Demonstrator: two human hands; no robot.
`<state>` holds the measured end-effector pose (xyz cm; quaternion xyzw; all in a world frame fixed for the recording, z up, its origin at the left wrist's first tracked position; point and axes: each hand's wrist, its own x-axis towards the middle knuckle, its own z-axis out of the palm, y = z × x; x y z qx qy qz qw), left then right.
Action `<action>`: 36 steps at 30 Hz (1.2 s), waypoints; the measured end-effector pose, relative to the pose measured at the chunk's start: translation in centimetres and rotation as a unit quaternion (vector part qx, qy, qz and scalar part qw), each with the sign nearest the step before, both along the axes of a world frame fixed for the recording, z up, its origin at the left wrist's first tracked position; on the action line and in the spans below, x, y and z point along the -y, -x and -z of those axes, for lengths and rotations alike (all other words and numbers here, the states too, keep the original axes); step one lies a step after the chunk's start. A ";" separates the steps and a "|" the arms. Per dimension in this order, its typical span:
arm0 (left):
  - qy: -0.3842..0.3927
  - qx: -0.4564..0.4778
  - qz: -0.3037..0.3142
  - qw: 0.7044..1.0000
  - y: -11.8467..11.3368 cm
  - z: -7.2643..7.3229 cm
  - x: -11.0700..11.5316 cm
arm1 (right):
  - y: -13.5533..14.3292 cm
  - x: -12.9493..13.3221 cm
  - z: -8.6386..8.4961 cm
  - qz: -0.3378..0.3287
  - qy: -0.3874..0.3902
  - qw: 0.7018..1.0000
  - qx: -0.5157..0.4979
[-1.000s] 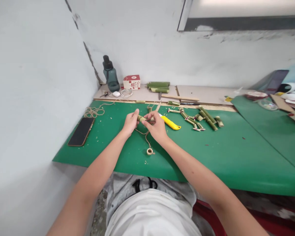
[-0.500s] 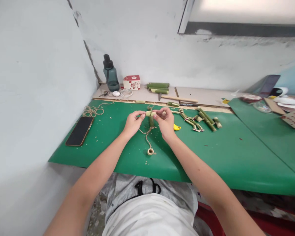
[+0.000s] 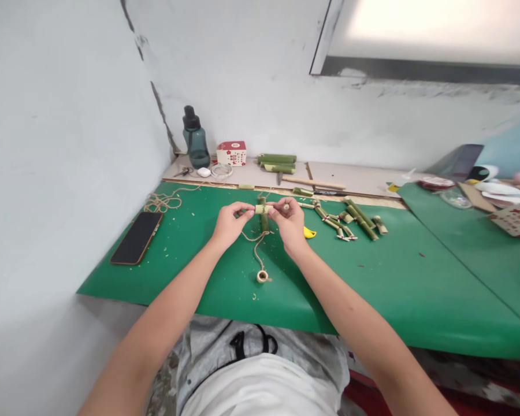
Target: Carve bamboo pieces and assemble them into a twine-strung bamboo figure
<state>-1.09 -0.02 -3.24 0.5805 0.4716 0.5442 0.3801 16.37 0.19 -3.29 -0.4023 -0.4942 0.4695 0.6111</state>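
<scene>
Between my two hands is a short pale bamboo piece (image 3: 263, 210), lying crosswise over an upright green bamboo tube (image 3: 264, 224). My left hand (image 3: 233, 225) pinches its left end between thumb and fingers. On the right end, my right hand (image 3: 288, 222) closes with thumb and forefinger; a small round stick end (image 3: 286, 207) shows among its other fingers. A cord (image 3: 257, 249) runs from the tube's lower end toward me to a small bamboo ring (image 3: 262, 277) on the green mat. Part of the tube's top is hidden behind the crosspiece.
Right of my hands lie a yellow object (image 3: 309, 233), a jointed bamboo figure (image 3: 329, 219) and bamboo tubes (image 3: 361, 218). A phone (image 3: 137, 238) and loose cord (image 3: 162, 202) are at left. A bottle (image 3: 196, 141), box (image 3: 231, 154) and hammer (image 3: 312, 182) stand or lie along the back.
The view has tilted up slightly, so everything sits a little lower in the picture. Both hands keep their grip on the bamboo piece, with hardly any other movement.
</scene>
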 end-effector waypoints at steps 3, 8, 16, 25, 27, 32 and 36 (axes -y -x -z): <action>-0.026 -0.009 0.000 1.000 0.0 0.0 0.1 | -0.1 0.1 -0.2 0.000 0.012 1.000 -0.007; -0.038 -0.011 0.006 0.999 -0.1 -0.3 0.3 | -0.2 0.2 -0.3 -0.001 0.014 1.000 -0.009; -0.017 0.022 -0.007 1.000 -0.2 0.0 0.3 | -0.1 0.2 -0.4 -0.008 0.014 1.000 -0.011; -0.014 0.023 0.001 1.000 0.1 0.4 -0.1 | 0.1 0.6 -0.6 -0.027 0.017 0.999 -0.020; -0.002 0.025 0.007 1.000 0.1 0.3 -0.1 | 0.1 0.6 -0.6 -0.029 0.012 0.999 -0.018; -0.019 0.022 0.042 0.999 -0.1 0.7 -0.3 | 0.1 0.5 -0.6 -0.031 -0.003 0.999 -0.007; -0.023 0.021 0.053 0.998 -0.1 1.2 -0.5 | 0.2 0.4 -0.5 -0.030 -0.008 1.000 -0.004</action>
